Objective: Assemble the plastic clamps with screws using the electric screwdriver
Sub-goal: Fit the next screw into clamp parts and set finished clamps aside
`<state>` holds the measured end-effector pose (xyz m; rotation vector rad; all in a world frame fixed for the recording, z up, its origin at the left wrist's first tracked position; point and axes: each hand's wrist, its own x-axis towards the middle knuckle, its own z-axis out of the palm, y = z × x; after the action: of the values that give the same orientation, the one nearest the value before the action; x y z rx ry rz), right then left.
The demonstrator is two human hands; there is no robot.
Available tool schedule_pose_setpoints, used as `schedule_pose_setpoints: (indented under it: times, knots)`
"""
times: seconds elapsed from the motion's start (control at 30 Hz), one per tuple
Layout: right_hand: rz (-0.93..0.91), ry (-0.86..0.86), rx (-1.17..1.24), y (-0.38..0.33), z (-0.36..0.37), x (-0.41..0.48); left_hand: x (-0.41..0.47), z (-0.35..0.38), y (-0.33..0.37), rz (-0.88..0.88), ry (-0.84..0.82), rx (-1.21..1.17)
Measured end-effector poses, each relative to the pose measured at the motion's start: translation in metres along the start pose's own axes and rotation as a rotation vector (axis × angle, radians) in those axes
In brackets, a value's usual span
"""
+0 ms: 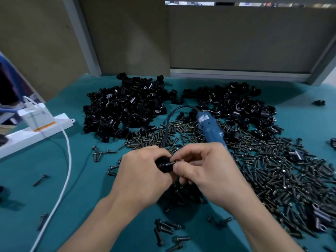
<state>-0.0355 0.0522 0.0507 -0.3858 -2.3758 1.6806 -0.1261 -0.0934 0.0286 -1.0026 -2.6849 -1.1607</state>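
A teal counter [76,179] is stretching back to tan panels [245,39] standing in grey frames [85,39]. A bright gap [190,3] is showing above the right panel. A white power strip [36,131] is lying at left.

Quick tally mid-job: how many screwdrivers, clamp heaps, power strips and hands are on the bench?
Electric screwdriver: 1
Clamp heaps: 2, left heap, right heap
Power strip: 1
Hands: 2, left hand gripping a clamp, right hand pinching a screw
Total: 6
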Motion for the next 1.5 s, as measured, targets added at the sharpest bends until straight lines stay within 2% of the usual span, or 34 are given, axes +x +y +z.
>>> schedule_pose_setpoints:
  times: [0.17, 0.33, 0.47, 0.73, 1.03, 1.13, 1.27, 1.4, 1.5]
  knots:
    - [-0.011, 0.187, 0.106, 0.009, -0.01, 0.001, 0.008, -0.002, -0.002, -0.228, -0.121, -0.197]
    - [0.03, 0.167, 0.411, 0.013, -0.006, 0.002, 0.013, -0.006, -0.005, -0.214, -0.096, -0.502]
    - [0.011, 0.164, 0.413, 0.012, -0.005, 0.0, 0.013, -0.014, -0.004, -0.152, -0.095, -0.668]
    - [-0.044, 0.183, -0.006, 0.005, -0.004, -0.006, 0.014, -0.013, -0.007, -0.124, -0.201, -0.672]
    - [-0.106, 0.212, -0.164, 0.007, -0.002, -0.008, 0.015, -0.01, -0.012, -0.102, -0.241, -0.656]
    - [-0.123, 0.198, -0.136, 0.009, -0.003, -0.007, 0.015, -0.01, -0.013, -0.103, -0.237, -0.658]
    - [-0.11, 0.172, 0.085, 0.013, -0.006, -0.003, 0.015, -0.009, -0.015, -0.134, -0.222, -0.598]
    - [-0.028, 0.272, 0.172, 0.019, -0.004, 0.001, 0.012, -0.008, -0.016, -0.121, -0.189, -0.484]
    - [0.028, 0.241, 0.23, 0.021, 0.002, 0.003, 0.01, -0.007, -0.011, -0.058, -0.184, -0.455]
